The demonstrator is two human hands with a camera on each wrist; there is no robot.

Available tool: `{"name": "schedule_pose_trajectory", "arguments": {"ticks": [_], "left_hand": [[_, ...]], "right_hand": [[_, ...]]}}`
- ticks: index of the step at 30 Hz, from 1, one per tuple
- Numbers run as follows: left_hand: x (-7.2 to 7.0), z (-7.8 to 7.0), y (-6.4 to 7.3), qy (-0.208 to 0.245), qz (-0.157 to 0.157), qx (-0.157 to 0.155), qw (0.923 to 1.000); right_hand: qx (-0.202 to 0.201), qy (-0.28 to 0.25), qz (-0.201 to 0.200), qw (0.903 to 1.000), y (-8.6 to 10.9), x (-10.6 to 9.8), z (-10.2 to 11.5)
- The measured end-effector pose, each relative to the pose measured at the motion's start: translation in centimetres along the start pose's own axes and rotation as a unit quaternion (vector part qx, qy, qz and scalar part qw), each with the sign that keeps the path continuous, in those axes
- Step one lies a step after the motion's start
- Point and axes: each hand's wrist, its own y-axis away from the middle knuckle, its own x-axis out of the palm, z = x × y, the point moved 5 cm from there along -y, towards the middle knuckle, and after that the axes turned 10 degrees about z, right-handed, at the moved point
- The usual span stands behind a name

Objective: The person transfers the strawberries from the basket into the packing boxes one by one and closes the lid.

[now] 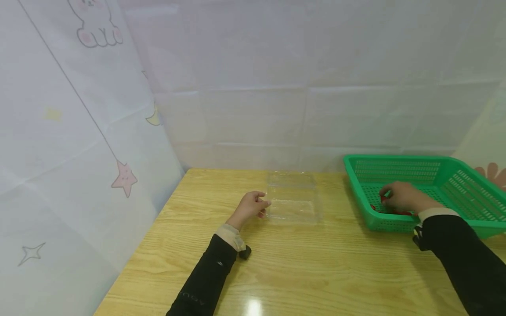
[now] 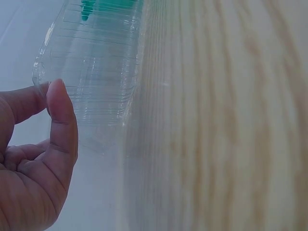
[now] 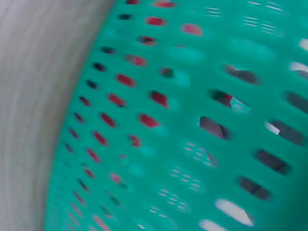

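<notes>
A clear plastic box (image 1: 293,206) with its lid part folded back stands on the wooden table. Thumb and finger of my left hand (image 1: 250,205) pinch its left rim; in the left wrist view that hand (image 2: 45,159) curls at the edge of the transparent wall. My right hand (image 1: 405,196) reaches down inside a green basket (image 1: 357,193), fingers bent around a small red thing (image 1: 383,199). More red pieces (image 1: 402,213) lie by the basket's near wall, partly hidden. In the right wrist view the slotted basket wall (image 3: 192,139) hides the right hand, with red showing through.
The wooden table (image 1: 292,267) runs up to a pale sheet (image 1: 253,118) hanging at the back. Another printed sheet (image 1: 71,145) hangs along the left side. The basket's raised walls surround the right hand.
</notes>
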Motion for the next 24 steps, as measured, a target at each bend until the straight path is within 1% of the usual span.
{"name": "schedule_pose_trajectory", "arguments": {"ticks": [3, 7, 11, 13, 17, 19, 21, 24], "left_hand": [[0.1, 0.0, 0.0, 0.004, 0.001, -0.002, 1.0000], [0.1, 0.1, 0.0, 0.007, 0.001, -0.004, 1.0000], [0.1, 0.1, 0.0, 0.004, -0.001, -0.004, 1.0000], [0.1, 0.1, 0.1, 0.005, -0.003, -0.004, 1.0000], [0.1, 0.1, 0.1, 0.006, -0.005, -0.004, 1.0000], [0.1, 0.0, 0.1, 0.005, -0.005, -0.005, 1.0000], [0.2, 0.0, 0.0, 0.003, -0.006, -0.006, 1.0000], [0.2, 0.0, 0.0, 0.001, -0.007, -0.007, 1.0000]], "right_hand": [[-0.004, 0.001, -0.019, 0.9998, 0.7, -1.3, 0.9], [-0.003, 0.009, -0.051, 0.9986, 1.6, -3.1, 2.8], [-0.018, 0.014, -0.081, 0.9964, 2.0, -4.6, 5.4], [-0.035, 0.020, -0.097, 0.9944, 2.1, -5.1, 7.0], [-0.072, 0.028, -0.118, 0.9900, 1.7, -5.3, 10.8], [-0.093, 0.032, -0.118, 0.9881, 1.2, -5.1, 12.8], [-0.112, 0.036, -0.118, 0.9860, 0.5, -4.7, 14.7], [-0.141, 0.034, -0.117, 0.9826, -0.4, -3.7, 16.9]]}}
